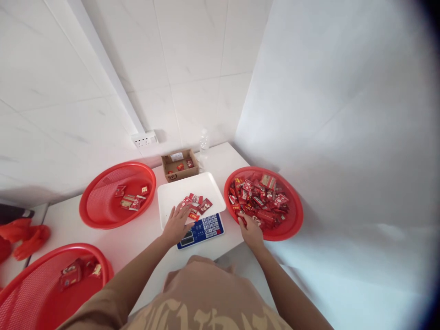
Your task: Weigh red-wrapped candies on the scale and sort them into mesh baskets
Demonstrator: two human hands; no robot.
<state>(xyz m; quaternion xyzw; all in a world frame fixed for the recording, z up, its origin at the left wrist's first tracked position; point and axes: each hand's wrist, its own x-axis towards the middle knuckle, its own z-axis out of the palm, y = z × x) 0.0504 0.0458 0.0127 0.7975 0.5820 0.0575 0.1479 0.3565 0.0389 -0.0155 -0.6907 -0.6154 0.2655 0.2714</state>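
My left hand [177,225] lies with fingers spread at the near edge of the white weighing tray [175,195], its fingertips over a small pile of red snack packets [205,206]. Under the tray is a digital scale whose blue keypad [209,228] faces me. At the near left rim of a round red basket [298,215], my right hand [252,231] has its thumb and fingers pinched together, with a bit of dark red packet between them. Many mixed red packets [259,197] fill that basket.
Two more red baskets, one at left [85,206] and one at near left [108,266], hold a few packets each. Behind the scale stand a small cardboard box [182,174] and a clear bottle [204,142]. Red mesh bags [32,236] lie far left. Walls border the table.
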